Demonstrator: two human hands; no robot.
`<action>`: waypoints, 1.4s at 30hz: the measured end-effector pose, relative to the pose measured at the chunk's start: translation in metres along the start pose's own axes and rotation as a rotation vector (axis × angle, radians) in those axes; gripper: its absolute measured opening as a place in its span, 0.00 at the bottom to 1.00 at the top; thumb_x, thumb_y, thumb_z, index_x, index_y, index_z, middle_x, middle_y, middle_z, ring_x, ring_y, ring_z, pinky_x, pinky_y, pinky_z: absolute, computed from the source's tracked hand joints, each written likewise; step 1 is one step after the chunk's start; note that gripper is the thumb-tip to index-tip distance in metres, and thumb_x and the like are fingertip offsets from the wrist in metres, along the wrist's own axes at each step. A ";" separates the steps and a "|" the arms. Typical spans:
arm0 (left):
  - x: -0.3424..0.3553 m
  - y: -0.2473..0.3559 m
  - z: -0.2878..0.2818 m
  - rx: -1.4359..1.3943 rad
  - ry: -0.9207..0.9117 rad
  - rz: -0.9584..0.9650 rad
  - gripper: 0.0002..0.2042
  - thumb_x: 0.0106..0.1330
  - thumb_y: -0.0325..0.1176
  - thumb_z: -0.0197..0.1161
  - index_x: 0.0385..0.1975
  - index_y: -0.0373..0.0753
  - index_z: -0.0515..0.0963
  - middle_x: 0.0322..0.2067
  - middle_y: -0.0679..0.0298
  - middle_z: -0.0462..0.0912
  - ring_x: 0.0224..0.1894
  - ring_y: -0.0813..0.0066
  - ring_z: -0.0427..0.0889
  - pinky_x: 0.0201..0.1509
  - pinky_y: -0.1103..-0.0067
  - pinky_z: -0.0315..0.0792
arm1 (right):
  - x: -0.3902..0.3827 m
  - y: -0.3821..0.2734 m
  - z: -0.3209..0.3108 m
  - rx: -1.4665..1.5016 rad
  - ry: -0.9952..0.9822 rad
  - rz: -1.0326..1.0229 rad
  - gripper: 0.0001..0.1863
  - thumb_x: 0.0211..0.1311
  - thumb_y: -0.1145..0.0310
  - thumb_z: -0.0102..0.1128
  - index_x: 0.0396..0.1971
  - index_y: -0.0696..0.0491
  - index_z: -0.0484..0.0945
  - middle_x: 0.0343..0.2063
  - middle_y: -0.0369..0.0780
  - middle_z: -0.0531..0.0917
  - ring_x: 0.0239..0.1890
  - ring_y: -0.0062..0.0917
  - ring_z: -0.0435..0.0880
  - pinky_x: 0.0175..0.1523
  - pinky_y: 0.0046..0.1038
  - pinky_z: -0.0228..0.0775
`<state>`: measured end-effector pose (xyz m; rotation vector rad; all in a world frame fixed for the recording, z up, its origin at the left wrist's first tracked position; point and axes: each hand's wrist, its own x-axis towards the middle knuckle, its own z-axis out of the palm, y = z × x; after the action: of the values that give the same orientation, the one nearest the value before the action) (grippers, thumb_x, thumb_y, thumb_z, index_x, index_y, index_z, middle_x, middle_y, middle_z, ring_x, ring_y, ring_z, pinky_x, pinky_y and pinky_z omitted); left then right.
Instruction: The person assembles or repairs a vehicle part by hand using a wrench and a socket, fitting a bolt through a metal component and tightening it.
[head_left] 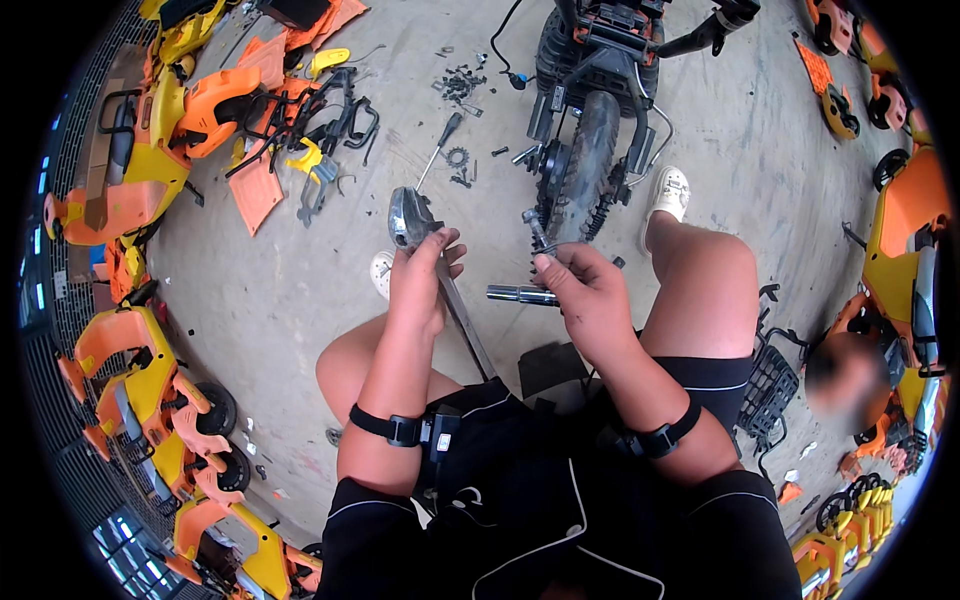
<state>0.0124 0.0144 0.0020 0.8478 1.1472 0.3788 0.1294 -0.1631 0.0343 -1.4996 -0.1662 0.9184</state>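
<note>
My left hand (430,262) is closed around a large silver adjustable wrench (466,325). Its broad head (406,218) sticks up beyond my fingers, and its long handle slopes down toward my lap. In my right hand (588,290) is a socket wrench with a chrome socket (518,294) pointing left; my fingers partly hide it. Another chrome piece (537,228) rises just above my right thumb; I cannot tell whether it is part of the same tool. Ahead of my right hand stands a partly stripped vehicle with a knobby black tyre (590,150).
A screwdriver (448,136), a toothed sprocket (457,156) and a pile of small bolts (460,84) lie on the concrete floor. Orange panels (257,190) and black brackets (345,110) are heaped at the far left. Yellow-orange vehicles (150,375) line both sides. A black rack (775,365) lies at right.
</note>
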 end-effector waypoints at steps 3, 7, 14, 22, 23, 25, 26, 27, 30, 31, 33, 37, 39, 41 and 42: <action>0.002 -0.001 0.006 0.055 0.041 0.085 0.22 0.67 0.41 0.66 0.54 0.33 0.72 0.45 0.58 0.83 0.45 0.68 0.82 0.50 0.73 0.73 | 0.001 -0.008 -0.005 0.065 0.040 -0.017 0.14 0.66 0.63 0.66 0.35 0.60 0.78 0.26 0.34 0.81 0.27 0.14 0.73 0.33 0.19 0.64; 0.009 -0.008 0.010 0.452 0.103 0.280 0.21 0.68 0.44 0.67 0.49 0.32 0.77 0.42 0.60 0.83 0.43 0.73 0.80 0.50 0.75 0.72 | 0.003 -0.010 -0.014 0.092 0.078 -0.022 0.14 0.67 0.61 0.66 0.35 0.59 0.79 0.27 0.34 0.81 0.28 0.13 0.72 0.32 0.19 0.62; 0.063 -0.050 0.000 0.873 0.246 0.463 0.14 0.61 0.33 0.70 0.43 0.32 0.83 0.29 0.54 0.86 0.31 0.64 0.84 0.39 0.71 0.76 | 0.005 -0.013 -0.022 0.149 0.075 -0.037 0.13 0.68 0.61 0.64 0.34 0.56 0.79 0.27 0.33 0.81 0.28 0.12 0.72 0.31 0.18 0.60; 0.091 -0.062 -0.003 1.137 0.417 0.487 0.13 0.61 0.35 0.67 0.42 0.34 0.82 0.31 0.47 0.86 0.36 0.47 0.86 0.43 0.63 0.77 | 0.000 -0.023 -0.031 0.189 0.104 -0.054 0.13 0.69 0.60 0.63 0.33 0.56 0.79 0.27 0.33 0.81 0.27 0.12 0.71 0.30 0.18 0.59; 0.093 -0.060 -0.001 1.125 0.403 0.467 0.14 0.61 0.35 0.67 0.42 0.33 0.82 0.33 0.46 0.86 0.37 0.49 0.86 0.44 0.64 0.78 | 0.000 -0.023 -0.033 0.194 0.114 -0.061 0.13 0.68 0.60 0.63 0.32 0.56 0.79 0.27 0.33 0.81 0.27 0.12 0.71 0.30 0.18 0.59; 0.095 -0.058 -0.002 1.101 0.385 0.424 0.16 0.60 0.35 0.68 0.42 0.30 0.81 0.36 0.45 0.86 0.38 0.53 0.87 0.45 0.67 0.79 | 0.000 -0.025 -0.035 0.190 0.118 -0.061 0.13 0.69 0.61 0.63 0.32 0.56 0.79 0.27 0.33 0.81 0.27 0.12 0.71 0.30 0.18 0.58; 0.097 -0.064 -0.007 1.112 0.392 0.425 0.15 0.58 0.34 0.68 0.40 0.28 0.81 0.35 0.45 0.86 0.38 0.54 0.87 0.43 0.66 0.79 | -0.001 -0.027 -0.035 0.189 0.116 -0.059 0.13 0.69 0.61 0.63 0.32 0.56 0.79 0.27 0.33 0.81 0.27 0.12 0.70 0.30 0.18 0.58; 0.102 -0.075 -0.015 1.122 0.400 0.427 0.15 0.56 0.33 0.68 0.38 0.27 0.81 0.35 0.46 0.86 0.37 0.54 0.87 0.41 0.65 0.79 | -0.002 -0.028 -0.035 0.196 0.111 -0.047 0.13 0.68 0.61 0.63 0.32 0.56 0.78 0.27 0.33 0.81 0.27 0.12 0.71 0.31 0.18 0.59; 0.105 -0.081 -0.014 0.887 0.208 -0.022 0.15 0.53 0.31 0.69 0.34 0.24 0.80 0.34 0.49 0.86 0.34 0.61 0.86 0.34 0.67 0.80 | -0.002 -0.030 -0.038 0.230 0.122 -0.032 0.13 0.68 0.62 0.63 0.32 0.57 0.78 0.27 0.34 0.81 0.29 0.14 0.72 0.35 0.19 0.61; 0.103 -0.080 -0.016 0.748 0.118 -0.242 0.15 0.52 0.31 0.70 0.33 0.24 0.80 0.34 0.50 0.85 0.33 0.64 0.86 0.31 0.68 0.80 | -0.002 -0.030 -0.036 0.249 0.122 -0.038 0.13 0.68 0.61 0.63 0.32 0.57 0.78 0.27 0.34 0.81 0.30 0.14 0.72 0.36 0.19 0.61; 0.105 -0.097 -0.025 0.804 0.116 -0.348 0.13 0.52 0.29 0.69 0.32 0.25 0.81 0.31 0.54 0.85 0.28 0.65 0.85 0.27 0.72 0.80 | -0.002 -0.031 -0.034 0.272 0.123 -0.035 0.13 0.68 0.61 0.63 0.32 0.57 0.78 0.27 0.34 0.81 0.31 0.15 0.73 0.39 0.20 0.62; 0.111 -0.136 -0.055 1.115 -0.020 -0.502 0.09 0.59 0.28 0.64 0.34 0.27 0.81 0.31 0.50 0.84 0.28 0.60 0.86 0.29 0.64 0.82 | -0.002 -0.032 -0.025 0.300 0.121 -0.016 0.14 0.68 0.60 0.63 0.32 0.57 0.78 0.27 0.35 0.81 0.31 0.15 0.73 0.38 0.20 0.62; 0.107 -0.170 -0.052 1.079 -0.049 -0.621 0.09 0.61 0.27 0.66 0.37 0.28 0.81 0.35 0.52 0.85 0.31 0.60 0.86 0.31 0.62 0.84 | -0.001 -0.032 -0.028 0.303 0.138 -0.006 0.14 0.68 0.60 0.63 0.31 0.56 0.78 0.26 0.34 0.81 0.28 0.14 0.72 0.35 0.19 0.61; 0.103 -0.200 -0.047 1.001 -0.085 -0.694 0.09 0.63 0.27 0.64 0.39 0.28 0.81 0.35 0.53 0.85 0.32 0.58 0.87 0.32 0.60 0.84 | 0.000 -0.033 -0.031 0.310 0.154 0.012 0.14 0.68 0.59 0.63 0.31 0.55 0.78 0.25 0.33 0.80 0.26 0.13 0.70 0.32 0.19 0.60; 0.096 -0.218 -0.047 0.927 -0.074 -0.716 0.09 0.63 0.27 0.64 0.39 0.28 0.81 0.35 0.53 0.85 0.32 0.57 0.87 0.32 0.60 0.84 | 0.001 -0.027 -0.035 0.274 0.150 -0.014 0.16 0.67 0.58 0.62 0.38 0.58 0.79 0.28 0.38 0.81 0.28 0.19 0.77 0.26 0.22 0.68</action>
<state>-0.0250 -0.0434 -0.2310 1.1365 1.4741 -0.8331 0.1629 -0.1842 0.0536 -1.3039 0.0571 0.7804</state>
